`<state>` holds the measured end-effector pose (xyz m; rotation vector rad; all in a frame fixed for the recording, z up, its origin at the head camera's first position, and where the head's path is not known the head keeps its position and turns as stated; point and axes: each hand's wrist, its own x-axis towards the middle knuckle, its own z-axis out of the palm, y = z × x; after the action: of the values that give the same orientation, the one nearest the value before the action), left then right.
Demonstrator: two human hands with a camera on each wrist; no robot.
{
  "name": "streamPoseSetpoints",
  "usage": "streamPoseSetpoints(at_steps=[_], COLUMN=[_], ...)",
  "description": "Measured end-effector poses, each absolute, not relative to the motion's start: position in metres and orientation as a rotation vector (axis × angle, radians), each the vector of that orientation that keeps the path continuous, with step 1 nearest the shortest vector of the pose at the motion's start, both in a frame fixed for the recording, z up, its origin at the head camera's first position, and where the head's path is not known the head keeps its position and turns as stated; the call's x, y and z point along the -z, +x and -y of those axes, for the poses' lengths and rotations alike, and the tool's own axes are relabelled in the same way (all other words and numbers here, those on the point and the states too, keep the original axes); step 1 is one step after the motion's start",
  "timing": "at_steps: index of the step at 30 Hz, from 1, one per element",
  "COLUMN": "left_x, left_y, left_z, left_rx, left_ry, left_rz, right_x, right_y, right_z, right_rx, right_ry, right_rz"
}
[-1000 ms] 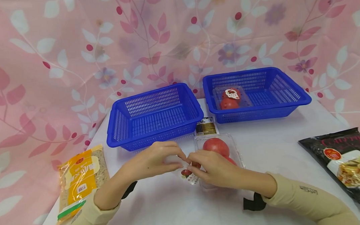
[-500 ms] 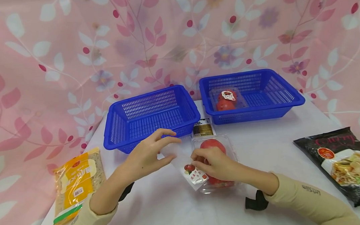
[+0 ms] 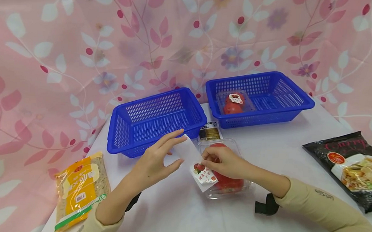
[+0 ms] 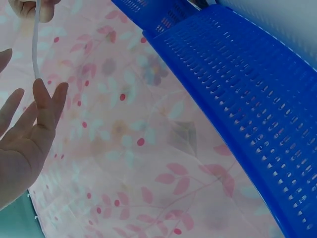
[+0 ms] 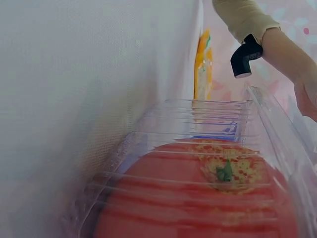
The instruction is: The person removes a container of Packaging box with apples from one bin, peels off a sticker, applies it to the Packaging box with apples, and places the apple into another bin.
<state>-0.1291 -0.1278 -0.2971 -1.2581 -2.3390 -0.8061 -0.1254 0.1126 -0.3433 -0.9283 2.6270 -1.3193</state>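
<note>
My right hand [image 3: 223, 161] pinches a sticker label [image 3: 203, 174] with a tomato picture, on a white backing strip [image 3: 187, 148]. Below that hand stands a clear plastic box [image 3: 214, 194] of red tomatoes [image 3: 229, 181], partly hidden by the hand and label. To the left, my left hand [image 3: 156, 160] has its fingers spread. Its fingertips are at the strip's upper end, seen edge-on in the left wrist view, where the left hand [image 4: 32, 134] appears below the strip [image 4: 34, 44]. A tomato [image 5: 198, 198] fills the box in the right wrist view.
Two blue baskets stand behind: the left basket [image 3: 156, 122], and the right basket [image 3: 267, 116] holding another tomato box [image 3: 235, 102]. A dark-and-gold packet [image 3: 210, 132] lies between them. A yellow bag [image 3: 80, 193] lies left, a black noodle bag [image 3: 353, 167] right.
My hands have drawn apart from each other. The left hand moved away, then its fingertips came back to the strip's upper end. The strip has lifted and the label turned into view.
</note>
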Motion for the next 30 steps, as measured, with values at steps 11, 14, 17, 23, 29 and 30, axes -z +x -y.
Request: streamPoseSetpoints(at_steps=[11,14,17,23,29,30], left_x=[0.307,0.310,0.313,0.318,0.320,0.320], left_y=[-0.132,-0.133,-0.132,-0.131,-0.132,-0.132], left_z=[0.121,0.116,0.112,0.106,0.099,0.098], left_rx=[0.973,0.997,1.022,1.037,1.079,1.087], left_ry=[-1.214,-1.222,-1.256,-1.320,-1.335,-1.330], left_rz=[2.251,2.236,2.221,2.199,2.216,2.224], right_x=[0.338,0.337,0.337,0.338,0.337,0.337], right_y=[-0.126,-0.126,-0.126,-0.124,-0.122,-0.123], right_z=[-0.123,-0.124,-0.123,-0.122,-0.120,-0.120], right_rx=[1.499,1.560,1.603,1.645,1.651,1.657], right_ry=[-0.718,-0.683,-0.701,-0.757,-0.765,-0.774], right_rz=[-2.584,-2.558,-2.528,-2.475,-2.455,-2.446])
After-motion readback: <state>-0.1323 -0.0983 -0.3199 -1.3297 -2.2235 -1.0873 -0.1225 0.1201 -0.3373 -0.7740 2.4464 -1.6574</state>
